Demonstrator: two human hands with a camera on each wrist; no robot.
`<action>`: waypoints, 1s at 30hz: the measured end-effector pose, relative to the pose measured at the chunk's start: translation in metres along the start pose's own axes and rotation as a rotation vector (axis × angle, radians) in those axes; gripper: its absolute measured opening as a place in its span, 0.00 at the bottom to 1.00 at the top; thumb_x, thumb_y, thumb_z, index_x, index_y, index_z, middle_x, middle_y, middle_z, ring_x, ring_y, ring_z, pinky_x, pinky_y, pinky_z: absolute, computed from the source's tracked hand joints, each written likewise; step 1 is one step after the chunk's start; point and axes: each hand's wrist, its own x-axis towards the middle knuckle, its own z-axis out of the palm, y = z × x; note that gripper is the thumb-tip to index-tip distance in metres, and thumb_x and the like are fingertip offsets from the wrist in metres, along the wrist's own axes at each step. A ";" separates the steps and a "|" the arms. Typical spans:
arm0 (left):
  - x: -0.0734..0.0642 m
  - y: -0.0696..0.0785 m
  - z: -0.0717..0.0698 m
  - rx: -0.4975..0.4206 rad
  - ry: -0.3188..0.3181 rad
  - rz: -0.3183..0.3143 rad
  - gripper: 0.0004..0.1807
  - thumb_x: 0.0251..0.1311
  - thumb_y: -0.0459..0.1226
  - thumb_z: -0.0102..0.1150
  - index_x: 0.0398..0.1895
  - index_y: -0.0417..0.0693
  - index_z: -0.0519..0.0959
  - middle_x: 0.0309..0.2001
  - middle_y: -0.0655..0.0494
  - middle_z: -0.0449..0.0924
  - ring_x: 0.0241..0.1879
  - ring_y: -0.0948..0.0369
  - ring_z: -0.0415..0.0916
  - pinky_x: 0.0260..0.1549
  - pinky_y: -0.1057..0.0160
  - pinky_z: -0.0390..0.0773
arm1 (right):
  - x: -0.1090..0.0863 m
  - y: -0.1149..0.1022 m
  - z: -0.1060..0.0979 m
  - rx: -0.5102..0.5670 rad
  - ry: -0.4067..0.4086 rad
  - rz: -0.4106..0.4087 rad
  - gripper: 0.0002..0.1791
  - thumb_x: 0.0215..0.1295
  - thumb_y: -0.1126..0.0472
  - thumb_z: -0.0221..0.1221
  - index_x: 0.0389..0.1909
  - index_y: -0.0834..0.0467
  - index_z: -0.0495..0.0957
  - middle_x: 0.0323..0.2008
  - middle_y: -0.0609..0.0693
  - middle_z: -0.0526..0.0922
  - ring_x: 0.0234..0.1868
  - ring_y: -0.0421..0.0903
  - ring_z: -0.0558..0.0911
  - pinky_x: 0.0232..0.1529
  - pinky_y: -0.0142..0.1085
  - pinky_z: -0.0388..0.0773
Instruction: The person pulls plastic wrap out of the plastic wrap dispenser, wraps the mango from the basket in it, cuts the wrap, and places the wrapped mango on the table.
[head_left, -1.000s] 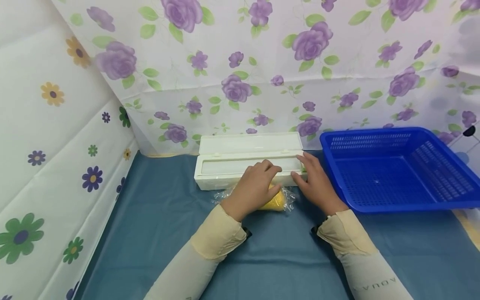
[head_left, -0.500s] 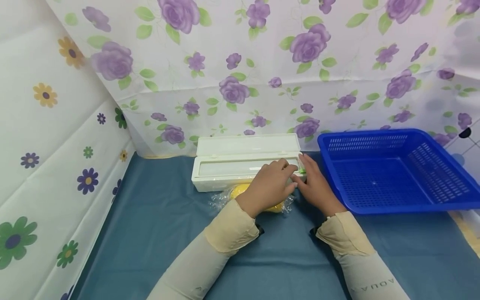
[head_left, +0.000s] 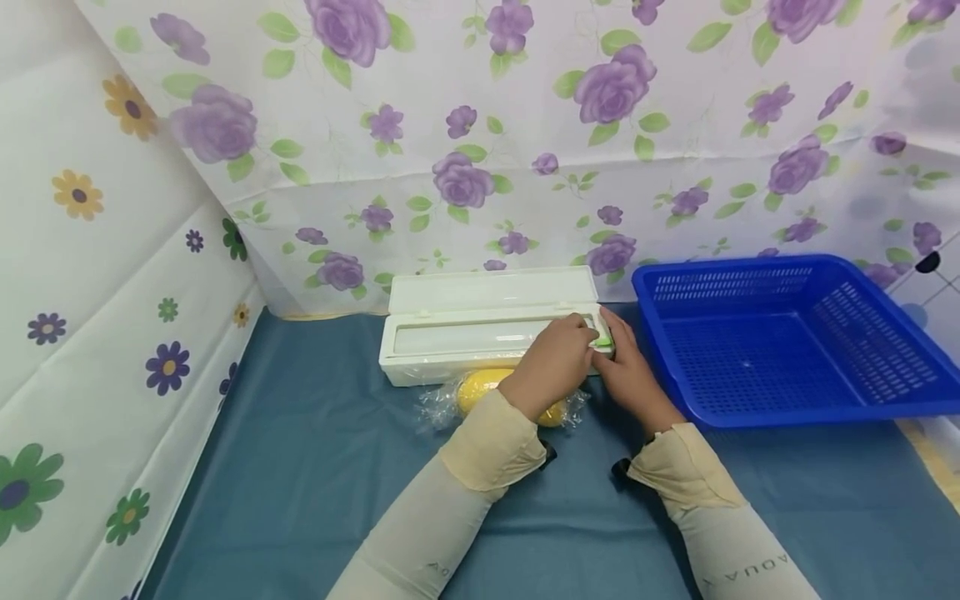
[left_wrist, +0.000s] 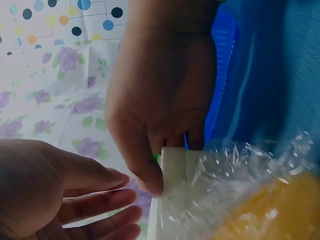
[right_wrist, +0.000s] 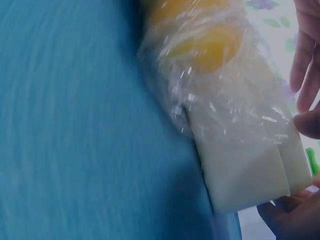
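Observation:
A long white cling film dispenser (head_left: 427, 367) lies with its lid (head_left: 491, 292) raised; a green slide cutter (head_left: 603, 341) sits at its right end. My right hand (head_left: 632, 379) grips that end, thumb in front and fingers round the far side. My left hand (head_left: 551, 362) reaches over the dispenser beside the cutter, its fingers loosely bent; in the left wrist view the fingers (left_wrist: 100, 207) show nothing between them. In front of the dispenser lies a yellow rounded thing (head_left: 480, 387) wrapped in clear cling film (right_wrist: 185, 95), partly hidden by my left forearm.
A blue plastic basket (head_left: 675, 387) stands right of the dispenser, close to my right hand. Blue cloth (head_left: 300, 467) covers the table. Flowered sheets (head_left: 420, 100) hang behind and to the left.
My left hand has moved right along the dispenser to the green cutter, uncovering more of the yellow thing. The right hand has stayed at the right end, its fingers now closer round it.

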 end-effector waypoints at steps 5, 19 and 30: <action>0.011 0.004 0.005 -0.008 -0.005 0.010 0.16 0.73 0.32 0.50 0.54 0.50 0.86 0.49 0.55 0.85 0.49 0.60 0.81 0.53 0.66 0.79 | 0.000 -0.002 0.001 0.169 -0.024 0.087 0.42 0.77 0.61 0.51 0.82 0.53 0.37 0.82 0.55 0.40 0.82 0.55 0.43 0.78 0.57 0.48; 0.015 0.007 0.019 0.035 0.054 0.113 0.12 0.70 0.33 0.57 0.45 0.57 0.88 0.52 0.59 0.84 0.52 0.61 0.80 0.54 0.68 0.77 | -0.003 -0.001 -0.004 0.339 -0.087 0.102 0.45 0.69 0.75 0.42 0.82 0.54 0.35 0.82 0.54 0.39 0.81 0.52 0.45 0.62 0.27 0.61; 0.017 0.004 0.028 0.030 0.089 0.099 0.15 0.67 0.32 0.59 0.49 0.60 0.88 0.50 0.59 0.85 0.51 0.61 0.79 0.54 0.68 0.76 | -0.002 -0.001 -0.003 0.421 -0.088 0.103 0.43 0.72 0.74 0.41 0.82 0.54 0.34 0.82 0.55 0.40 0.81 0.52 0.44 0.57 0.19 0.62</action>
